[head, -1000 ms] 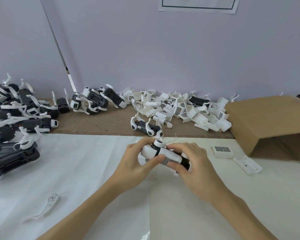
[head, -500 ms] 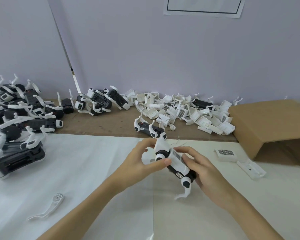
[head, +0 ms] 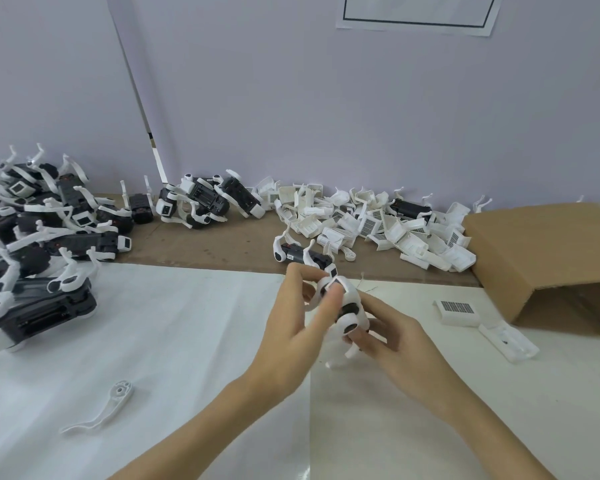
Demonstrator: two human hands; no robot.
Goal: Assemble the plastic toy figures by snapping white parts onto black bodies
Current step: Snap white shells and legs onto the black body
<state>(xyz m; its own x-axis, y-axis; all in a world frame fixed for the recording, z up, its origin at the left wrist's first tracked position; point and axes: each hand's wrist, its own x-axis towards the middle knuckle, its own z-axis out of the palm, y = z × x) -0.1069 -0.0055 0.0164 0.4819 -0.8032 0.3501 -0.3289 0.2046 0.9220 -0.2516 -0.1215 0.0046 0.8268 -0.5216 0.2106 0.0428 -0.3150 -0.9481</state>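
- Between the two hands, above the white sheet (head: 174,341) on the bench (head: 222,244), a toy figure (head: 347,306) is held tilted on end; a white shell is seen over a black body, with dark round joints showing and a thin white limb hanging below.
- The figure's upper end is pinched by the left hand (head: 291,327), whose thumb is pressed on the white top and whose fingers are curled behind it.
- The lower part is gripped from the right by the right hand (head: 395,334), fingers curled round it beneath and behind.
- Just beyond the hands, a second black-and-white figure (head: 302,254) is laid on the bare brown strip of the bench.
- Farther behind and to the right of the hands, a heap of white parts (head: 378,223) is spread along the wall, next to a cardboard box (head: 548,251).
- Well to the left of the hands, assembled figures (head: 39,230) are piled.
- Near the left forearm, a single white limb piece (head: 108,407) is laid on the sheet.
- To the right of the right hand, two white parts (head: 458,310) are laid apart from the figure.
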